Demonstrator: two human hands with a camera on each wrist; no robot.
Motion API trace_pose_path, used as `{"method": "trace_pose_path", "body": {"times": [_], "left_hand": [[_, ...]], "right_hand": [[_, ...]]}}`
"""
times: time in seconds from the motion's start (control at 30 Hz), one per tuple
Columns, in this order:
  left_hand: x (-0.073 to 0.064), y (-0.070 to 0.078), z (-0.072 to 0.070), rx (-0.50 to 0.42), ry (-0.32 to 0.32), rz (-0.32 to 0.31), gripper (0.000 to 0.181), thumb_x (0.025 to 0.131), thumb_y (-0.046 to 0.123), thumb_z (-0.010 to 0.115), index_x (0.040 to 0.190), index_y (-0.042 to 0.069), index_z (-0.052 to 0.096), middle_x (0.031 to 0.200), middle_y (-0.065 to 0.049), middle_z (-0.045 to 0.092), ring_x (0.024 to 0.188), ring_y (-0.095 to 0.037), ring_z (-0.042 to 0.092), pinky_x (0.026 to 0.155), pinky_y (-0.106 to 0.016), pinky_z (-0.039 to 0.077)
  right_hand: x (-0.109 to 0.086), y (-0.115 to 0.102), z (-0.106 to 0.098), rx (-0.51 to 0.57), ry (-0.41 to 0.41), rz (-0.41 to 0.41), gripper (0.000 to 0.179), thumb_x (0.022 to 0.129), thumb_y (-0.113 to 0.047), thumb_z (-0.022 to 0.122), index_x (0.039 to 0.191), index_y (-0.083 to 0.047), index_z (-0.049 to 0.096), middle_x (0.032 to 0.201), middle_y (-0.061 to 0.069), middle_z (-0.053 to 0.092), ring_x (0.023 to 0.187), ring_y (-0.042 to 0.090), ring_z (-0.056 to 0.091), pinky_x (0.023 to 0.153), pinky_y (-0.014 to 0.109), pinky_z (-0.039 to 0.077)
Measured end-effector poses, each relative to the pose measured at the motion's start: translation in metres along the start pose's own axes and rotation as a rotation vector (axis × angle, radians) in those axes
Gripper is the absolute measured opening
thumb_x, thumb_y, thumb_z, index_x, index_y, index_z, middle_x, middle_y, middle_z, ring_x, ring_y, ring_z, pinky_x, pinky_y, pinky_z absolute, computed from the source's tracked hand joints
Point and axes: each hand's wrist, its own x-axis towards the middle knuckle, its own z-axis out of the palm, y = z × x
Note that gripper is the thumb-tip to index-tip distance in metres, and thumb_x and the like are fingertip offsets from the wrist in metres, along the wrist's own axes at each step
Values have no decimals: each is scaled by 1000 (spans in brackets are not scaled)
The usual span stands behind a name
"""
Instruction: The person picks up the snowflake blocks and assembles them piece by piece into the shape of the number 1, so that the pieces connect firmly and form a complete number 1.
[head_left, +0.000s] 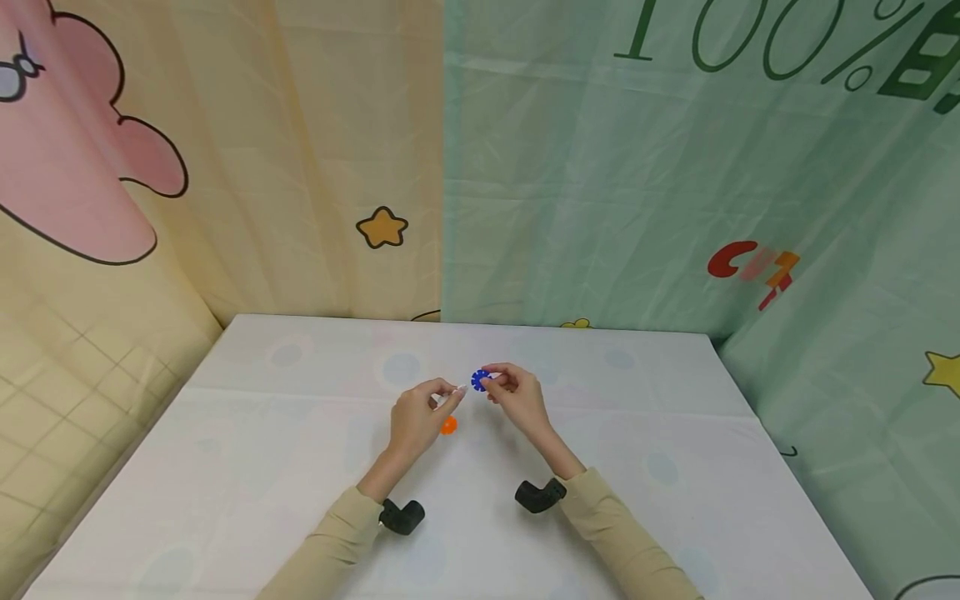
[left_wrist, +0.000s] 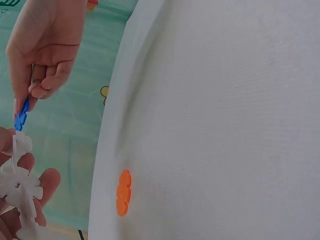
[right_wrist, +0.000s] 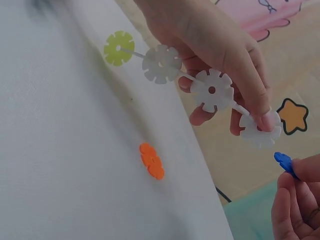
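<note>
My left hand (head_left: 418, 418) grips the end of a chain of slotted snowflake discs. In the right wrist view the chain shows several white discs (right_wrist: 220, 97), linked edge to edge, and a yellow-green disc (right_wrist: 114, 49) at its far end. The thumb presses on the end white disc (right_wrist: 267, 136). Between thumb and fingers, my right hand (head_left: 522, 403) pinches a blue snowflake disc (head_left: 480, 381). That blue disc faces the chain's end, with a small gap showing in the right wrist view. An orange snowflake disc (head_left: 449, 426) lies on the table below the left hand.
A white cloth covers the table (head_left: 600, 533), with its back edge just beyond the hands. Printed curtains (head_left: 570, 200) hang behind and at both sides. Each wrist carries a black camera mount (head_left: 403, 517).
</note>
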Motion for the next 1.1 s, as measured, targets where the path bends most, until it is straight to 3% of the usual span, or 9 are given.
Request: {"method": "trace_pose_path", "body": {"times": [0.2,0.47,0.67,0.93,1.1], "left_hand": [[0,1,0,12,9,25,17,86,31,72,85,14,73,78,1,71,56,-8,44,47,-19,32],[-1,5,-1,-1,20,44,17,86,30,72,85,13,72,76,1,71,56,-8,44,47,-18,31],[-1,6,-1,0,25,45,17,86,30,72,85,13,72,67,1,65,55,-8,42,45,-18,28],[-2,6,-1,8,37,80,17,83,29,74,83,13,73,66,2,66,53,-7,43,47,-16,27],[-2,5,-1,3,35,73,17,83,29,74,84,12,73,60,2,60,52,-6,42,46,-16,27]], "right_hand": [[-1,-6,1,34,12,-22,20,88,-11,69,106,-1,69,81,24,66,73,44,63,61,16,52],[-2,-9,4,31,28,-20,19,88,-10,69,105,-2,69,78,20,67,72,43,63,60,16,51],[-2,-10,5,45,18,-13,18,87,-10,69,104,-1,70,78,23,66,74,47,63,59,17,51],[-1,-15,5,26,8,14,17,87,-10,70,101,-1,72,78,26,66,62,31,62,56,23,52],[-2,-20,6,52,2,68,18,86,-9,70,102,0,72,71,18,65,57,22,60,56,23,51]]}}
